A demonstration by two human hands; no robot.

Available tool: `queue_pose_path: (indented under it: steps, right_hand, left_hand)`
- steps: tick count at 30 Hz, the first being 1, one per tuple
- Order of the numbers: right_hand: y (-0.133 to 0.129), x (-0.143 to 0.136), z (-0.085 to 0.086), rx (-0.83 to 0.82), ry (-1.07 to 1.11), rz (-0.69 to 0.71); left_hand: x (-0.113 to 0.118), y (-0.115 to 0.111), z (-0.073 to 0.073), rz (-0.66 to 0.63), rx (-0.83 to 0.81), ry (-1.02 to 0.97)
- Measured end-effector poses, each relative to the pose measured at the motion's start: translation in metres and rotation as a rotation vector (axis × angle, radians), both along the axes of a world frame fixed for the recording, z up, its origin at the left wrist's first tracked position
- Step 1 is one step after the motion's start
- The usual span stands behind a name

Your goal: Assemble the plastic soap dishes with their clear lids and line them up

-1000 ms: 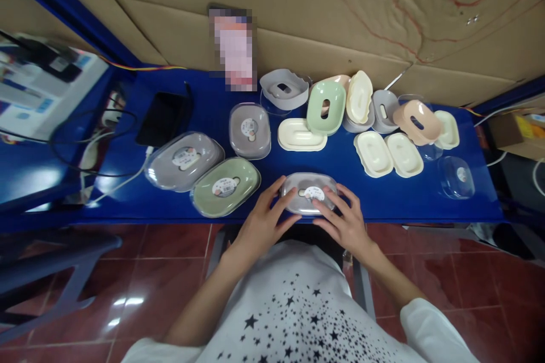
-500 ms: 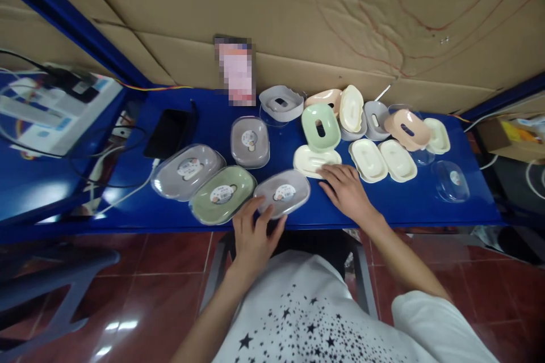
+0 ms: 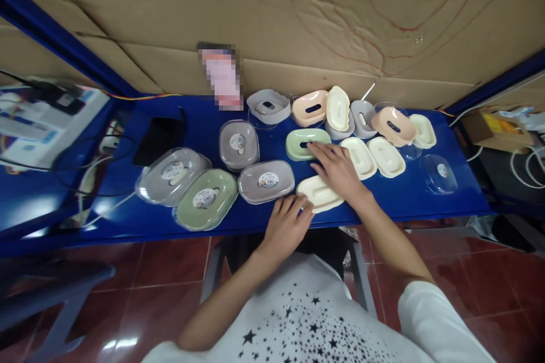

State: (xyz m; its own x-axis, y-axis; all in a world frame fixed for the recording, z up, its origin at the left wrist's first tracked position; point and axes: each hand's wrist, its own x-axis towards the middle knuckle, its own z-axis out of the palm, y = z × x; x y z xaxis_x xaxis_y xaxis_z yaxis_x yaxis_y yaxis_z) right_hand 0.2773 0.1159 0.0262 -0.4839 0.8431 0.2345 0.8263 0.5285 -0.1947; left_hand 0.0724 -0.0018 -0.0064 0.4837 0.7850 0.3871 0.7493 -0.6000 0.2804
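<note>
My left hand [image 3: 287,224] is at the left end of a cream oval soap dish tray [image 3: 326,195], its thumb and fingers closed on the near left edge. My right hand [image 3: 338,170] reaches over that tray, fingers stretched out, with fingertips at the slot of a green soap dish [image 3: 293,144]. To the left lie labelled dishes under clear covers: a grey one [image 3: 251,181], a green one [image 3: 193,212], another grey one [image 3: 147,184] and a grey one [image 3: 227,144] farther back.
Behind my right hand stand a grey slotted dish [image 3: 276,110], peach dishes [image 3: 394,125] and cream trays [image 3: 387,156]. A clear cover [image 3: 440,176] lies at the right. A black phone [image 3: 155,139] and cables are on the left. Cardboard [image 3: 170,22] walls the back.
The cream tray has come nearer the front edge. The green dish, earlier tilted up, now lies flatter. My left hand has moved right from the grey covered dish to the tray; my right hand shifted onto the green dish.
</note>
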Motion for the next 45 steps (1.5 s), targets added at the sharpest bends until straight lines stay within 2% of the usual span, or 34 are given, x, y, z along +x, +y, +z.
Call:
queue_pose_path:
  steps: [2,4,8,11,14,18,24,30,34,38,42,45]
  right_hand:
    - [0.013,0.002,-0.001,-0.024,-0.005,-0.007]
    - [0.008,0.011,0.002,-0.016,0.038,-0.001]
    - [-0.046,0.031,0.009,-0.022,0.118,0.033]
    - [-0.092,0.034,0.008,-0.074,0.091,0.07]
    - [-0.115,0.028,0.003,-0.094,0.056,0.091]
    - [-0.113,0.022,0.001,-0.1,0.003,0.135]
    - [-0.105,0.019,0.0,-0.055,-0.03,0.261]
    - [-0.12,0.02,-0.017,0.044,-0.018,0.253]
    - [-0.124,0.019,-0.027,0.149,0.002,0.188]
    - [-0.104,0.034,-0.023,0.051,0.015,0.129]
    - [-0.079,0.074,-0.026,0.068,0.023,-0.231]
    - [-0.083,0.101,-0.032,0.12,-0.012,-0.405]
  left_hand:
    - [-0.009,-0.005,-0.002,0.034,-0.016,-0.017]
    - [-0.02,-0.011,-0.006,0.048,-0.028,-0.047]
    - [-0.033,-0.013,-0.012,0.076,-0.051,-0.171]
    - [-0.033,-0.005,-0.013,0.081,-0.093,-0.275]
    - [-0.033,0.004,-0.009,0.035,-0.175,-0.299]
    - [-0.038,0.007,-0.004,-0.032,-0.159,-0.193]
    - [-0.046,-0.009,-0.005,0.06,-0.02,-0.193]
    - [-0.046,-0.014,-0.004,0.032,0.008,-0.122]
    - [-0.034,-0.008,-0.001,0.033,0.094,-0.021]
    - [-0.013,0.006,0.004,0.104,0.041,0.046]
    - [0.007,0.024,0.007,0.225,-0.038,0.104]
    - [0.013,0.033,0.005,0.207,-0.079,0.105]
